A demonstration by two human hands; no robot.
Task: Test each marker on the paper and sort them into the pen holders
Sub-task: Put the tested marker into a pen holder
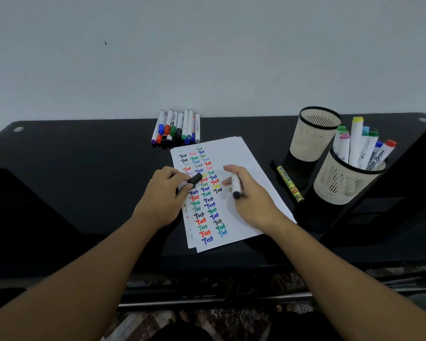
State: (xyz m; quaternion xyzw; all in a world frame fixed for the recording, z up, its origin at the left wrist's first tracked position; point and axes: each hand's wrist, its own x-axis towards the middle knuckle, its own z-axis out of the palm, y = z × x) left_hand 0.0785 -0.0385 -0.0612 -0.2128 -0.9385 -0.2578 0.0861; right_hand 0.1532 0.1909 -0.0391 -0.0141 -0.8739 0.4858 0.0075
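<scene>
My left hand (169,193) pinches a black cap (195,179) while my right hand (246,193) wraps the white, smooth barrel of the marker (236,187), its black end pointing near me. Both hover over the paper (231,156), matte white and crowded with coloured "Test" scrawls. Untested markers (176,127) lie far, against the wall. Two ribbed, cream pen holders (314,134) stand right on the glossy black bench (71,156), the nearer one full.

A white-barrelled black marker (236,187) lay over white paper sheets (241,156) at frame centre, covered with coloured "Test" words; its black cap (195,179) was off. Unsorted markers (176,129) lay above; two beige mesh holders at right, the far one (314,134) showing no markers, the near one (342,180) full.
</scene>
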